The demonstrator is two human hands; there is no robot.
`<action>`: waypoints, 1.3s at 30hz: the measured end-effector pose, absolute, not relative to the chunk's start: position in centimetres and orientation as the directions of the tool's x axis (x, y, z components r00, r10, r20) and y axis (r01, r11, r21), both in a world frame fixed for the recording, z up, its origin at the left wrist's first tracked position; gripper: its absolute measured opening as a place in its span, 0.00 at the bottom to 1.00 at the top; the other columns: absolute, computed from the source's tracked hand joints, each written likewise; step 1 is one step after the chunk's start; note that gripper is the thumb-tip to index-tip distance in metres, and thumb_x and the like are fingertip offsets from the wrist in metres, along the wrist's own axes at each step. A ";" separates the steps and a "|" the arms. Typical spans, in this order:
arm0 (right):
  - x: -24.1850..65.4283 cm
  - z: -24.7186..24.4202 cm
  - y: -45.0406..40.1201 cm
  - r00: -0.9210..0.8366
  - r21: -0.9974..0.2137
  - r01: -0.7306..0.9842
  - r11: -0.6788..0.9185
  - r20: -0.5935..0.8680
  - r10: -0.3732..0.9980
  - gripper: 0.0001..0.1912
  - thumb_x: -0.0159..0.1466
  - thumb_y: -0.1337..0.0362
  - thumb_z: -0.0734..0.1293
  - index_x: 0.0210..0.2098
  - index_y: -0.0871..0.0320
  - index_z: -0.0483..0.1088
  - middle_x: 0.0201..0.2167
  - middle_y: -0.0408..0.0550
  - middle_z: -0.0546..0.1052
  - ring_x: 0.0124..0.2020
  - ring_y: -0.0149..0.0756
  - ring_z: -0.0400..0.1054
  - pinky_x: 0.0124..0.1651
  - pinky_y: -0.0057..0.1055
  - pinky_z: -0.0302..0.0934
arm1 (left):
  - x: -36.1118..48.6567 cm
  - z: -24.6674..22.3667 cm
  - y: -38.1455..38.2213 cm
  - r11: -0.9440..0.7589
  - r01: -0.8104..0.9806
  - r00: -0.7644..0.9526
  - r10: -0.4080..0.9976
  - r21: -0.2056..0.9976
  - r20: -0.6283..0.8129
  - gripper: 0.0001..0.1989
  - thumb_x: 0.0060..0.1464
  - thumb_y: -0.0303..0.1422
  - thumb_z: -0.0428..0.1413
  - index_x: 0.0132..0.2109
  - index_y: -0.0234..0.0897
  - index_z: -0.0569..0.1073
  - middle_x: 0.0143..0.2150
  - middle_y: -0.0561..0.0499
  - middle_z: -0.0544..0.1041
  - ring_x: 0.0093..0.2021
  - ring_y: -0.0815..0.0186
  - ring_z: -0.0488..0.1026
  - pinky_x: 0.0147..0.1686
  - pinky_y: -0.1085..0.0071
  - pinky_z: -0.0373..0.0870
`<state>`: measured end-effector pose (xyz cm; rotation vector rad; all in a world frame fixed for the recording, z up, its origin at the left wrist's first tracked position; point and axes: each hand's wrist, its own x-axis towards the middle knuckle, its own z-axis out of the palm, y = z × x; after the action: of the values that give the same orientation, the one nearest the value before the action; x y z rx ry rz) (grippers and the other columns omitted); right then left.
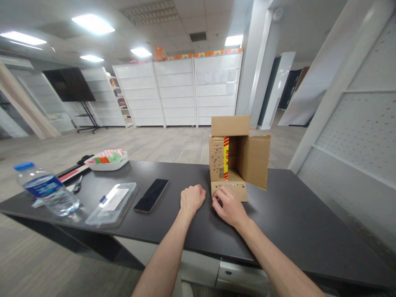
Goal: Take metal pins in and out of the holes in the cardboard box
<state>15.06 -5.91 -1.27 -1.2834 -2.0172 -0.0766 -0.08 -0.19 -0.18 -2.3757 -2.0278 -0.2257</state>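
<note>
Cardboard box [236,159] on its side on the table [293,206], flaps open; right hand [229,206] pinching its lower flap, left hand [192,199] fisted empty just beside; flap-folding stage, firmer hold needed.

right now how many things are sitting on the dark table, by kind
cardboard box: 1
phone: 1
water bottle: 1
clear plastic case: 1
white tray: 1
total: 5
The right hand touches the box's lower flap; the left hand rests fisted on the table.
</note>
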 end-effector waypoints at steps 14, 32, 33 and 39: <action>15.2 -2.5 -4.6 -0.128 -0.168 0.938 0.303 0.644 0.754 0.21 0.64 0.64 0.59 0.56 0.62 0.64 0.59 0.57 0.63 0.60 0.46 0.55 0.62 0.47 0.48 | -0.1 -0.3 -0.2 -0.154 0.984 0.144 0.984 0.095 0.102 0.20 0.60 0.38 0.39 0.40 0.37 0.75 0.38 0.41 0.78 0.39 0.56 0.76 0.39 0.64 0.67; 15.0 -1.8 -5.3 -0.092 -0.191 0.939 0.284 0.658 0.748 0.14 0.62 0.66 0.61 0.47 0.59 0.70 0.46 0.54 0.71 0.48 0.45 0.62 0.52 0.42 0.54 | -0.2 -0.6 0.0 -0.157 0.981 0.147 0.985 0.111 0.092 0.21 0.60 0.38 0.39 0.41 0.38 0.76 0.39 0.40 0.78 0.40 0.56 0.76 0.41 0.64 0.66; 15.0 -1.8 -5.3 -0.088 -0.194 0.939 0.282 0.659 0.747 0.14 0.62 0.67 0.61 0.46 0.58 0.70 0.45 0.54 0.71 0.48 0.45 0.62 0.52 0.41 0.54 | -0.2 -0.6 0.0 -0.153 0.982 0.143 0.985 0.111 0.093 0.21 0.60 0.37 0.39 0.41 0.37 0.76 0.39 0.40 0.78 0.40 0.56 0.76 0.41 0.64 0.66; 15.0 -1.8 -5.3 -0.062 -0.191 0.950 0.245 0.657 0.752 0.13 0.62 0.67 0.60 0.44 0.58 0.71 0.43 0.52 0.72 0.46 0.44 0.62 0.51 0.40 0.52 | -0.2 -0.7 0.0 -0.152 0.983 0.141 0.984 0.103 0.107 0.20 0.60 0.37 0.40 0.41 0.37 0.76 0.38 0.40 0.78 0.40 0.55 0.76 0.40 0.64 0.67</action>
<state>15.02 -5.31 -1.80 -1.5544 -1.8601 -0.3843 -0.24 -0.01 -0.68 -2.3793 -2.0502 -0.2341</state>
